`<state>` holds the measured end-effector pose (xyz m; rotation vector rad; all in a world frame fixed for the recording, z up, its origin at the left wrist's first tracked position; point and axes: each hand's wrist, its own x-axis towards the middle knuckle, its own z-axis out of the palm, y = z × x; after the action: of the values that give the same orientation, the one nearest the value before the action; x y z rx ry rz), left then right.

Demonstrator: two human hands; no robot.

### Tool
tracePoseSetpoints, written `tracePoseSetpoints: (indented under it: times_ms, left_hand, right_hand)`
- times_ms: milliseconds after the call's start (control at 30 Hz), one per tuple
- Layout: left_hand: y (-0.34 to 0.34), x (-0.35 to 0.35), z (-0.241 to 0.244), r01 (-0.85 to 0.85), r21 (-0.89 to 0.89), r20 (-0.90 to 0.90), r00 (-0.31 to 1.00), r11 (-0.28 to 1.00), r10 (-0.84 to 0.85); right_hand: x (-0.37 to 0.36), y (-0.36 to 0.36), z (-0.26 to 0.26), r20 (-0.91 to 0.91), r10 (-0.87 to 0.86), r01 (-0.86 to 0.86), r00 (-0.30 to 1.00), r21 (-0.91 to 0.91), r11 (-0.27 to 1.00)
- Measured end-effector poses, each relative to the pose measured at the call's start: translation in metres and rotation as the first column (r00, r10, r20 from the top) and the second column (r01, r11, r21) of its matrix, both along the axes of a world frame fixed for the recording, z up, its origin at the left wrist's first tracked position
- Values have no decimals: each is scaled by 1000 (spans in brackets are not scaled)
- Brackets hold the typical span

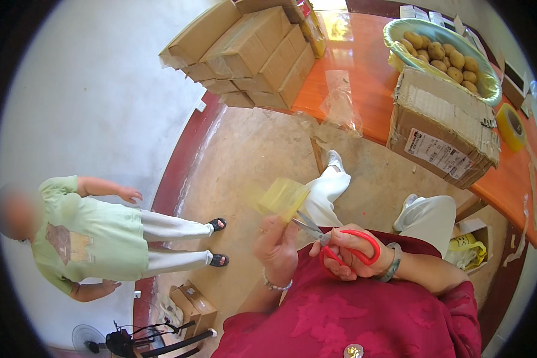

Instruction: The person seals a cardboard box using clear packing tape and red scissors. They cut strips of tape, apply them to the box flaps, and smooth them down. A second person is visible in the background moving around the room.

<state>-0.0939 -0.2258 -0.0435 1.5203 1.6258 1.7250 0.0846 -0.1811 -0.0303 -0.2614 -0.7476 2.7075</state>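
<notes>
My left hand (pixel 275 246), with a beaded bracelet at the wrist, pinches a piece of translucent yellow tape or film (pixel 284 198). Motion blurs the far side of that piece. In my right hand (pixel 351 253) is a pair of scissors (pixel 370 247) with red handles, my fingers through the loops. The blades are parted and point at the near edge of the yellow piece, close to my left fingertips. Whether they touch it I cannot tell. Both hands are above my lap, in front of a dark red top (pixel 340 304).
An orange table (pixel 371 107) carries stacked cardboard boxes (pixel 246 53), a worn labelled carton (pixel 443 125), a basin (pixel 492 85) of potatoes (pixel 454 60) and a tape roll (pixel 511 126). A person (pixel 94 237) stands at left. A fan (pixel 89 338) and cartons (pixel 194 308) are lower left.
</notes>
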Motion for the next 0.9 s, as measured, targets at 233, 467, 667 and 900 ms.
tracePoseSetpoints:
  times_ms: [233,467,667,900]
  left_hand:
    - [1,2,-6,13,0,36,999,1000,-13]
    - [3,3,-6,13,-24,32,999,1000,-13]
    - [4,5,-10,4,-37,23,1000,999,-3]
    - [7,7,-14,-34,-83,78,996,996,40]
  right_hand:
    - [-1,-1,-1,23,-5,6,1000,-26,1000]
    - [-2,-1,-1,64,-9,13,998,-64,998]
    - [-3,-2,-4,45,-25,28,999,-72,997]
    - [-8,-5,-4,59,-95,101,994,-95,990]
